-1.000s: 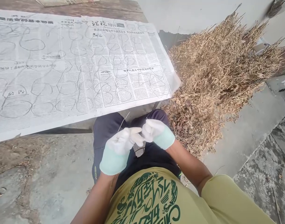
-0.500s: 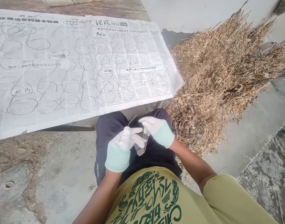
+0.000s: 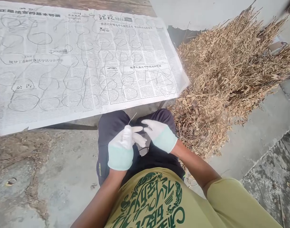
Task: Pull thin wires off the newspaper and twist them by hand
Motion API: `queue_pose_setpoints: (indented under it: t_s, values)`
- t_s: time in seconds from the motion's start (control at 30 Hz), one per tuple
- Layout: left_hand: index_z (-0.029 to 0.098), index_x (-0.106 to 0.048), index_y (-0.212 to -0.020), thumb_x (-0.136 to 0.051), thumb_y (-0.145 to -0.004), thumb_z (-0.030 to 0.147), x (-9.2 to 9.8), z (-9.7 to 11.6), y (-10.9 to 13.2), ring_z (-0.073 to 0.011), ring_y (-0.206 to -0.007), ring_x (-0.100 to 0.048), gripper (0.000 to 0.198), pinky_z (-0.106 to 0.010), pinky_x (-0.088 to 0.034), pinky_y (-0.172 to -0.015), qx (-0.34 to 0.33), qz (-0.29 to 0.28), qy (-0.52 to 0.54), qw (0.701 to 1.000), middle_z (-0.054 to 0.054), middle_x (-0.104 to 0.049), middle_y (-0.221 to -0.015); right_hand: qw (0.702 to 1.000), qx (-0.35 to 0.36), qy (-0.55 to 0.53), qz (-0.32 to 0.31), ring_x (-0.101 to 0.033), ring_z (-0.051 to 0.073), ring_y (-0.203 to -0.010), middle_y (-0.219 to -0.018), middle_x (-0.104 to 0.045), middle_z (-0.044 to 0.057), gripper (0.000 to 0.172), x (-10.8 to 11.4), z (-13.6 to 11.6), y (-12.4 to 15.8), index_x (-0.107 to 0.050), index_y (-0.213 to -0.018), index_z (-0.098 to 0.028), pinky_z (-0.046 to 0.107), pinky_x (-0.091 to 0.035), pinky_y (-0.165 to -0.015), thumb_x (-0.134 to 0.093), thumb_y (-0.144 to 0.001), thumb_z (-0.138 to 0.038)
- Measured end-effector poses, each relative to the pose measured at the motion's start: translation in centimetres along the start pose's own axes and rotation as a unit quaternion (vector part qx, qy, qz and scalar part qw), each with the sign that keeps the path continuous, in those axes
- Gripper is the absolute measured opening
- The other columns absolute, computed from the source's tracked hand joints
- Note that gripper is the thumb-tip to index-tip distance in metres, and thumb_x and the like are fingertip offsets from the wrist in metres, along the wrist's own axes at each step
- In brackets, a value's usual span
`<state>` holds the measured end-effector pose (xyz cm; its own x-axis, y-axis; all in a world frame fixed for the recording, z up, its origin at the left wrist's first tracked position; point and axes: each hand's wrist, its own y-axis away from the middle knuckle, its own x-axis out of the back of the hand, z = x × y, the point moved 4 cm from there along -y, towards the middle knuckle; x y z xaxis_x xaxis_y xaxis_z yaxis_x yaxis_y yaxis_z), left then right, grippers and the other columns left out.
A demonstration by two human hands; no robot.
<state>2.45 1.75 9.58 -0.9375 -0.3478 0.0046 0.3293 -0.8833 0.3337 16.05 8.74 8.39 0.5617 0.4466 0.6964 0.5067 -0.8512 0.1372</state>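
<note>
My left hand (image 3: pixel 126 144), in a white glove with a pale green cuff, is over my lap. Its thumb and forefinger are pinched on a thin, pale piece of wire (image 3: pixel 132 118), whose bent end sticks up past the fingertips; the other fingers reach to the right. Close by on the right is my right hand (image 3: pixel 159 134), gloved alike, its fingers pointing left and slightly apart, with nothing visible between them. In front of my knees lies a newspaper sheet (image 3: pixel 88 113), covered with many thin, dark looped strands (image 3: pixel 23 102).
The newspaper rests on a wooden table (image 3: pixel 126 7) at knee height. A large heap of dry straw (image 3: pixel 230 72) spreads over the ground to the right, against a pale wall (image 3: pixel 187 12). Cracked concrete floor (image 3: pixel 64 177) lies on the left.
My right fingers have shifted a little and spread from the left fingertips. The wire's free end, still in my left hand, has tilted slightly left. The view has shifted slightly.
</note>
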Motion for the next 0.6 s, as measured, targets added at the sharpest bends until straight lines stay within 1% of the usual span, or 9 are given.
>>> queue_pose_setpoints:
  t_s: [0.07, 0.13, 0.2, 0.3, 0.33, 0.4, 0.47, 0.53, 0.6]
  values:
    - [0.014, -0.076, -0.107, -0.049, -0.103, 0.057, 0.0, -0.4, -0.2, -0.0207, -0.067, -0.072, 0.052, -0.034, -0.057, -0.069, 0.002, -0.009, -0.015, 1.000, -0.004, -0.076, -0.069, 0.997, 0.008, 0.074, -0.015, -0.072, 0.024, -0.096, -0.104, -0.076, 0.011, 0.033, -1.0, 0.4, -0.1, -0.068, -0.133, -0.016, 0.036, -0.054, -0.093, -0.052, -0.105, -0.021]
    - [0.014, -0.076, -0.108, -0.050, -0.103, 0.057, 0.0, -0.6, -0.5, -0.0206, -0.066, -0.072, 0.050, -0.034, -0.056, -0.067, 0.005, -0.023, -0.019, 1.000, -0.004, -0.076, -0.070, 0.994, 0.001, 0.103, -0.024, -0.072, 0.025, -0.088, -0.096, -0.076, 0.012, 0.033, -1.4, 0.7, -0.1, -0.067, -0.134, -0.014, 0.037, -0.056, -0.087, -0.052, -0.105, -0.022]
    - [0.013, -0.076, -0.107, -0.050, -0.102, 0.057, 0.0, -0.8, -0.8, -0.0208, -0.066, -0.071, 0.051, -0.034, -0.055, -0.067, 0.014, -0.038, -0.017, 0.999, -0.004, -0.075, -0.069, 0.998, -0.020, 0.057, -0.009, -0.073, 0.023, -0.088, -0.098, -0.077, 0.010, 0.034, -1.1, 0.8, 0.0, -0.067, -0.135, -0.016, 0.035, -0.057, -0.086, -0.053, -0.105, -0.024]
    - [0.012, -0.075, -0.107, -0.049, -0.101, 0.061, -0.1, -1.0, -1.4, -0.0211, -0.064, -0.070, 0.056, -0.035, -0.056, -0.070, 0.037, -0.062, 0.030, 0.997, -0.004, -0.072, -0.063, 0.996, -0.056, -0.058, 0.038, -0.075, 0.018, -0.094, -0.107, -0.079, 0.005, 0.031, -0.3, 1.2, 0.3, -0.071, -0.130, -0.021, 0.030, -0.058, -0.093, -0.055, -0.104, -0.024]
    - [0.011, -0.074, -0.108, -0.050, -0.100, 0.063, -0.2, -1.1, -1.5, -0.0210, -0.064, -0.070, 0.058, -0.036, -0.057, -0.071, 0.044, -0.072, 0.060, 0.995, -0.004, -0.071, -0.062, 0.994, -0.055, -0.080, 0.056, -0.075, 0.018, -0.097, -0.111, -0.079, 0.003, 0.029, -0.1, 1.2, 0.4, -0.074, -0.126, -0.022, 0.029, -0.057, -0.097, -0.056, -0.103, -0.022]
    - [0.011, -0.072, -0.113, -0.057, -0.097, 0.063, -0.4, -1.3, -1.6, -0.0199, -0.065, -0.069, 0.057, -0.036, -0.058, -0.073, 0.050, -0.081, 0.117, 0.989, -0.004, -0.073, -0.068, 0.990, -0.025, -0.094, 0.098, -0.074, 0.017, -0.107, -0.119, -0.079, 0.003, 0.028, 0.0, 1.3, 0.5, -0.077, -0.120, -0.022, 0.028, -0.054, -0.105, -0.055, -0.103, -0.020]
    - [0.012, -0.070, -0.119, -0.067, -0.092, 0.057, -0.5, -1.6, -1.6, -0.0187, -0.071, -0.071, 0.053, -0.034, -0.058, -0.076, 0.051, -0.068, 0.134, 0.987, -0.005, -0.078, -0.082, 0.987, -0.001, -0.091, 0.134, -0.073, 0.018, -0.113, -0.122, -0.078, 0.003, 0.029, -0.1, 1.4, 0.5, -0.078, -0.118, -0.022, 0.029, -0.052, -0.109, -0.053, -0.104, -0.020]
    - [0.013, -0.070, -0.123, -0.073, -0.089, 0.051, -0.5, -2.0, -1.6, -0.0174, -0.075, -0.073, 0.050, -0.032, -0.058, -0.078, 0.049, -0.043, 0.099, 0.993, -0.007, -0.080, -0.095, 0.984, 0.000, -0.089, 0.155, -0.073, 0.017, -0.112, -0.121, -0.078, 0.003, 0.031, -0.4, 1.6, 0.5, -0.078, -0.119, -0.021, 0.028, -0.053, -0.107, -0.051, -0.105, -0.020]
    - [0.013, -0.071, -0.121, -0.072, -0.088, 0.048, -0.6, -2.3, -1.6, -0.0168, -0.074, -0.073, 0.048, -0.032, -0.057, -0.077, 0.042, -0.020, 0.046, 0.998, -0.007, -0.080, -0.095, 0.984, 0.001, -0.075, 0.162, -0.073, 0.017, -0.108, -0.117, -0.078, 0.004, 0.032, -0.5, 1.6, 0.4, -0.078, -0.119, -0.021, 0.027, -0.053, -0.103, -0.049, -0.106, -0.019]
